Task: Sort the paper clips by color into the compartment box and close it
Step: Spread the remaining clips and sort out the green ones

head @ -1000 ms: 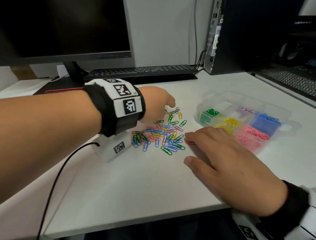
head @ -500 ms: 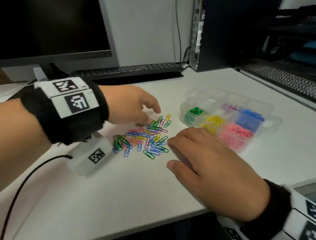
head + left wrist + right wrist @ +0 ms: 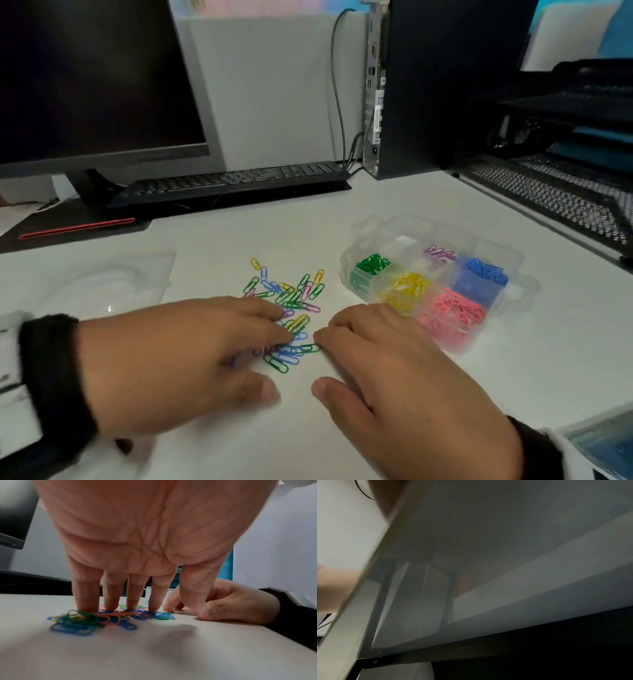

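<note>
A loose pile of coloured paper clips (image 3: 291,301) lies mid-table. My left hand (image 3: 275,361) lies over the pile's near left part, and its straight fingers (image 3: 85,596) press down on clips (image 3: 89,620). My right hand (image 3: 323,363) rests on the table just right of the pile with bent fingers. One of its fingertips (image 3: 169,606) touches a pink clip, with the thumb lying apart. The clear compartment box (image 3: 513,260) stands open to the right and holds green, yellow, pink, blue and purple clips in separate cells. The right wrist view shows only the table's edge and underside.
A keyboard (image 3: 233,181) and a monitor (image 3: 96,85) stand at the back, with a computer tower (image 3: 428,85) at the back right. Black mesh trays (image 3: 555,192) fill the far right. A clear plastic sheet (image 3: 102,284) lies on the left of the table.
My left hand has come back from the pile's far side and lowered, and its fingers now press flat on the clips. My right hand has stayed where it was.
</note>
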### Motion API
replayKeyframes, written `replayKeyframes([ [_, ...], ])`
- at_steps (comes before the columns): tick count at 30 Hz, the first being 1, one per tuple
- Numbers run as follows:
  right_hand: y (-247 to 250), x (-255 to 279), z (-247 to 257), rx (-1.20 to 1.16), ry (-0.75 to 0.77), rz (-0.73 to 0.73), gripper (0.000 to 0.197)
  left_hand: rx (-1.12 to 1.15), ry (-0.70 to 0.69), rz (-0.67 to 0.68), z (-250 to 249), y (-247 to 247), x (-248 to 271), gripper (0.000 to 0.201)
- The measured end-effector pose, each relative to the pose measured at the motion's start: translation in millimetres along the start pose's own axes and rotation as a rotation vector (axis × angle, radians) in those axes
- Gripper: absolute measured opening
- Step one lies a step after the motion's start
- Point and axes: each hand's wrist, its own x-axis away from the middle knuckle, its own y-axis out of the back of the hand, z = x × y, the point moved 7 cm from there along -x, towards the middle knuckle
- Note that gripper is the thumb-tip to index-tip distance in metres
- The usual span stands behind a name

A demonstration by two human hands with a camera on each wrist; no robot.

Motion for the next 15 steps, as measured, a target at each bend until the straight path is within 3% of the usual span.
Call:
replayKeyframes([
  [5, 1.4, -0.4, -2.1, -0.006, 0.007, -0.017, 0.036, 0.098, -0.013, -0.023, 7.9, 4.4, 5.8, 0.047],
  [9, -1.5, 0.5, -4.3, -0.003, 0.004, 0.035, 0.039, 0.311, -0.021, -0.055, 14.0, 19.9, 15.7, 0.038],
  [12, -1.8, 1.8, -3.5, -0.004, 0.004, 0.045, 0.040, 0.265, 0.084, -0.177, 38.6, 35.6, 21.3, 0.032],
  [15, 0.6, 3.4, -2.5, -0.015, 0.014, 0.009, 0.038, 0.174, 0.240, -0.203, 59.4, 36.3, 22.6, 0.028],
])
